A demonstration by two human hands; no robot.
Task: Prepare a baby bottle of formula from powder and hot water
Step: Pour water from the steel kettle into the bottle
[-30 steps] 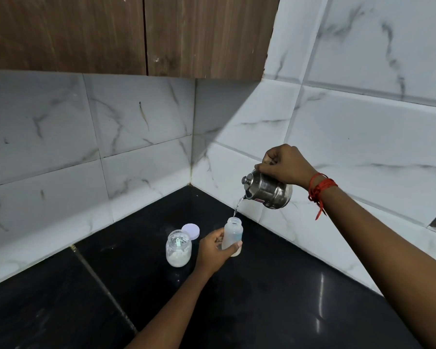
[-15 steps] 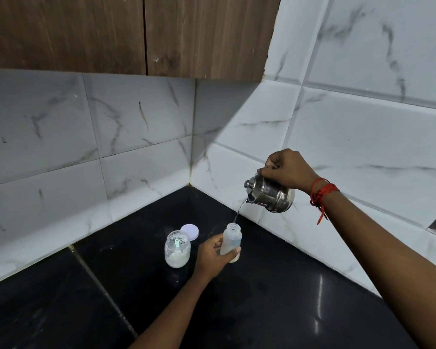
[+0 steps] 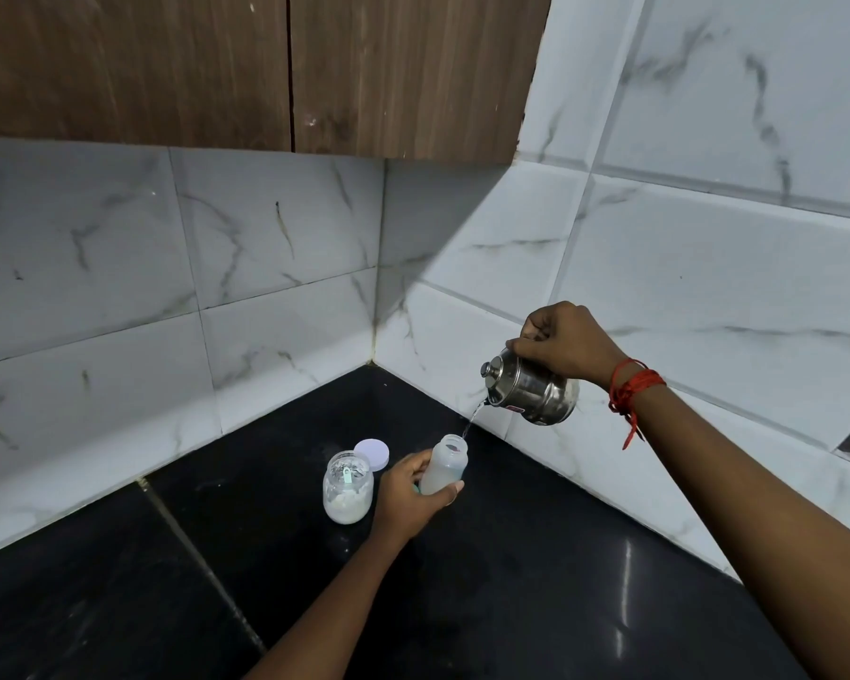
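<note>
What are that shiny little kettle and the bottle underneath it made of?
The kettle looks like polished stainless steel: silvery, with mirror-like reflections. The bottle looks like translucent, frosted plastic, since its wall is cloudy and light passes through it; frosted glass can't be ruled out.

The left hand [image 3: 415,498] sits low near the centre of the view, its forearm running down toward 7 o'clock. Its fingers [image 3: 450,487] are curled closed around the baby bottle [image 3: 445,464], thumb on the far side. The right hand [image 3: 563,343] is raised at 2 o'clock from the left, knuckles up, fist clenched on the steel kettle [image 3: 531,392]. Its forearm stretches toward 4 o'clock, wrist bent downward.
</note>
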